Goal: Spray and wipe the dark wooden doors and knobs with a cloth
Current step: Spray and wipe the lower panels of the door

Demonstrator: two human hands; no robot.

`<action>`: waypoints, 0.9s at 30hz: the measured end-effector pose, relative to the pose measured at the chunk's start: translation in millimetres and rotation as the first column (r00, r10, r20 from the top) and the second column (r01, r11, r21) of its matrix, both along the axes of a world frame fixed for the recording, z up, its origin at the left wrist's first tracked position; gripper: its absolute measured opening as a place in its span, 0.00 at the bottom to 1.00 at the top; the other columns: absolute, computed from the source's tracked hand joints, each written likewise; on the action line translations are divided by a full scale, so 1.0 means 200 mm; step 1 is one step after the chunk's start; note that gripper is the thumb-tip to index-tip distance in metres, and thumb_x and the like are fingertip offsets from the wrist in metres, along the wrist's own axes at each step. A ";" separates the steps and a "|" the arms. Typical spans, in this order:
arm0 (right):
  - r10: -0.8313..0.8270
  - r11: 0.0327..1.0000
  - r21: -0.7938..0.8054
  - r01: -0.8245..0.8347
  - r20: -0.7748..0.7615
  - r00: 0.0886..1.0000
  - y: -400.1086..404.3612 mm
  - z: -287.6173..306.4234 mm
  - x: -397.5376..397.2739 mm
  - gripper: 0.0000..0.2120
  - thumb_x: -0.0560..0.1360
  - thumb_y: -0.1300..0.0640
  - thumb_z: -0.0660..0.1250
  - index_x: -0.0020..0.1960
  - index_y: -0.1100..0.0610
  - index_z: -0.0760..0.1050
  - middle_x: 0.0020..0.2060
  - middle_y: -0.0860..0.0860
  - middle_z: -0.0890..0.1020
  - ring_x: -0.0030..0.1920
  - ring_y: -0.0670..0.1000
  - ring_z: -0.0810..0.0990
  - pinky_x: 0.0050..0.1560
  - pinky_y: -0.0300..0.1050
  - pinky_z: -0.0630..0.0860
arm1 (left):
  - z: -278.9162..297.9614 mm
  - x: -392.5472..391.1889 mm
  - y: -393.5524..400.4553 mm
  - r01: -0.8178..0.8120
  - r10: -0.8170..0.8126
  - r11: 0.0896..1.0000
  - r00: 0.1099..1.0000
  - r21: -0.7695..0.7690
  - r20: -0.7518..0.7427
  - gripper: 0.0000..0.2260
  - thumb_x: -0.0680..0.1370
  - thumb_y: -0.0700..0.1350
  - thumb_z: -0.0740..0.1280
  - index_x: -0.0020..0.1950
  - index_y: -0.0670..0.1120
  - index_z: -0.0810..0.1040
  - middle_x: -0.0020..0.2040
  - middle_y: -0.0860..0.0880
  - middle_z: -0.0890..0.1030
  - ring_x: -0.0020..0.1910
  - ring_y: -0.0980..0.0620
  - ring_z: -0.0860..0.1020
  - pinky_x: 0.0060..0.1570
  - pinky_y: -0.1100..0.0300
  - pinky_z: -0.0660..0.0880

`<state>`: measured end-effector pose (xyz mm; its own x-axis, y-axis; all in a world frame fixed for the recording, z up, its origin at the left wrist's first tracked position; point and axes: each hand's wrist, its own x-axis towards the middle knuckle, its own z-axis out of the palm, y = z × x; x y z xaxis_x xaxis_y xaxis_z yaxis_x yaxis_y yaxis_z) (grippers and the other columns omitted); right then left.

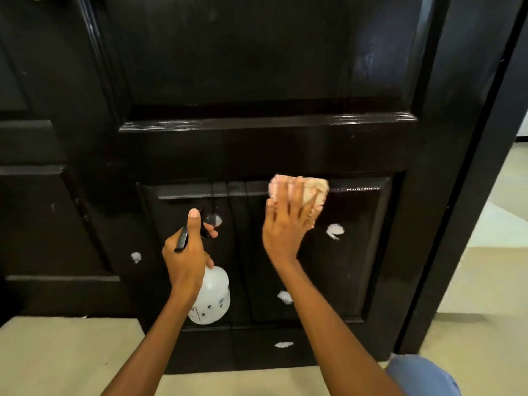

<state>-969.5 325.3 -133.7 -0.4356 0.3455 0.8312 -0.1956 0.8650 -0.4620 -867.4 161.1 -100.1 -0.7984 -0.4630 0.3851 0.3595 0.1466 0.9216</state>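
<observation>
Two hands (288,221), one cloth (308,190), perhaps five foam blobs (335,230)

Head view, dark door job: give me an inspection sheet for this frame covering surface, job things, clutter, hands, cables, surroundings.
Surface: dark door, glossy; white foam blobs scattered over the lower panel and the rail below it.
Job's things: cloth pressed at the lower panel's top edge; white spray bottle with black trigger head, held up in front of the panel.
Clutter: nothing seen.
Hands: left hand grips the bottle's neck, thumb raised; right hand lies flat on the cloth, fingers spread.
Cables: nothing seen.
Surroundings: pale floor; second dark door at left; open doorway at right; a blue-clad knee at lower right.
</observation>
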 end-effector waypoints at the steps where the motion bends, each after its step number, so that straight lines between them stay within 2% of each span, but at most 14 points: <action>1: 0.056 0.994 0.090 -0.058 0.023 0.998 -0.11 0.00 0.01 0.27 0.84 0.47 0.57 0.81 0.50 0.59 0.82 0.54 0.54 0.81 0.64 0.46 0.76 0.72 0.46 | 0.00 0.00 -0.04 -0.020 0.020 1.000 1.000 -0.001 0.000 0.28 0.84 0.63 0.59 0.43 0.42 0.83 0.43 0.46 0.86 0.22 0.46 0.75 0.30 0.54 0.74; 3: 0.152 0.943 0.287 -0.167 0.073 0.986 -0.34 0.01 0.03 0.31 0.82 0.48 0.60 0.82 0.49 0.55 0.82 0.53 0.50 0.81 0.63 0.44 0.76 0.73 0.46 | 0.00 0.02 -0.12 -0.058 0.058 0.998 0.998 -0.008 -0.013 0.27 0.84 0.63 0.59 0.44 0.42 0.83 0.43 0.46 0.86 0.22 0.47 0.75 0.30 0.54 0.74; 5: 0.232 0.833 0.487 -0.262 0.123 0.965 -0.50 0.04 0.03 0.35 0.79 0.48 0.64 0.82 0.49 0.54 0.82 0.53 0.50 0.81 0.63 0.46 0.75 0.73 0.45 | -0.01 0.04 -0.17 -0.081 0.081 0.997 0.996 0.000 -0.027 0.27 0.84 0.64 0.59 0.44 0.43 0.83 0.42 0.45 0.86 0.22 0.46 0.75 0.30 0.54 0.74; 7: 0.276 0.741 0.595 -0.311 0.152 0.949 -0.56 0.06 0.01 0.37 0.78 0.46 0.66 0.82 0.49 0.54 0.82 0.52 0.52 0.82 0.61 0.47 0.76 0.72 0.46 | -0.02 0.05 -0.20 -0.095 0.095 0.995 0.995 0.011 -0.030 0.28 0.84 0.64 0.59 0.44 0.43 0.83 0.41 0.45 0.86 0.23 0.44 0.75 0.31 0.52 0.74; 9: 0.299 0.712 0.630 -0.311 0.129 0.946 -0.53 0.07 0.00 0.34 0.79 0.50 0.64 0.82 0.49 0.56 0.82 0.52 0.55 0.82 0.59 0.50 0.75 0.72 0.48 | -0.03 0.07 -0.21 -0.112 0.112 0.994 0.993 0.015 -0.022 0.28 0.84 0.64 0.59 0.45 0.42 0.83 0.42 0.45 0.86 0.23 0.45 0.75 0.31 0.52 0.74; 11: 0.308 0.725 0.628 -0.284 0.073 0.949 -0.43 0.06 -0.01 0.31 0.79 0.53 0.64 0.80 0.49 0.61 0.80 0.51 0.61 0.80 0.59 0.57 0.74 0.74 0.51 | -0.03 0.08 -0.22 -0.113 0.113 0.993 0.993 0.022 -0.010 0.28 0.84 0.64 0.59 0.44 0.42 0.83 0.42 0.45 0.86 0.22 0.45 0.75 0.30 0.53 0.74; 15: 0.212 0.824 0.548 -0.143 -0.064 0.975 -0.10 0.01 -0.04 0.27 0.80 0.49 0.65 0.78 0.48 0.67 0.79 0.50 0.65 0.77 0.60 0.64 0.74 0.73 0.54 | -0.02 0.08 -0.23 -0.120 0.119 0.991 0.993 0.059 0.016 0.28 0.83 0.65 0.60 0.44 0.41 0.83 0.42 0.45 0.86 0.22 0.43 0.74 0.29 0.53 0.73; 18: 0.080 0.932 0.360 -0.038 -0.101 0.992 0.11 -0.05 -0.05 0.26 0.82 0.47 0.62 0.79 0.49 0.64 0.80 0.51 0.62 0.79 0.61 0.58 0.76 0.73 0.52 | -0.04 0.07 -0.26 -0.125 0.123 0.990 0.992 0.062 0.033 0.28 0.83 0.64 0.60 0.44 0.41 0.83 0.42 0.45 0.87 0.23 0.43 0.74 0.30 0.53 0.73; 21: -0.009 0.997 0.072 0.012 -0.037 0.999 0.04 -0.06 -0.05 0.28 0.84 0.48 0.60 0.81 0.51 0.59 0.81 0.54 0.57 0.80 0.63 0.51 0.75 0.73 0.51 | -0.07 0.07 -0.29 -0.137 0.135 0.989 0.990 0.051 0.038 0.29 0.83 0.65 0.59 0.43 0.41 0.83 0.42 0.46 0.87 0.22 0.43 0.74 0.29 0.54 0.74; 22: -0.002 1.000 0.025 0.002 -0.020 1.000 -0.03 -0.05 -0.04 0.28 0.84 0.47 0.59 0.81 0.51 0.57 0.81 0.55 0.55 0.80 0.64 0.50 0.75 0.74 0.52 | -0.07 0.07 -0.30 -0.138 0.137 0.989 0.990 0.046 0.038 0.29 0.84 0.64 0.59 0.43 0.41 0.83 0.42 0.46 0.87 0.22 0.43 0.74 0.30 0.54 0.74; 24: 0.050 0.995 0.083 -0.048 -0.020 0.999 -0.18 -0.03 -0.04 0.28 0.84 0.46 0.59 0.82 0.50 0.56 0.81 0.54 0.54 0.80 0.64 0.50 0.74 0.74 0.52 | -0.07 0.07 -0.33 -0.142 0.141 0.989 0.989 0.047 0.037 0.29 0.84 0.63 0.59 0.42 0.41 0.83 0.42 0.46 0.86 0.22 0.44 0.74 0.30 0.53 0.74; 27: 0.135 0.947 0.298 -0.117 -0.040 0.990 -0.39 -0.03 -0.04 0.28 0.83 0.49 0.61 0.81 0.51 0.59 0.81 0.54 0.58 0.80 0.65 0.54 0.75 0.73 0.51 | -0.07 0.09 -0.40 -0.162 0.160 0.986 0.986 0.042 0.043 0.28 0.84 0.63 0.59 0.42 0.41 0.83 0.42 0.46 0.86 0.22 0.43 0.73 0.31 0.52 0.74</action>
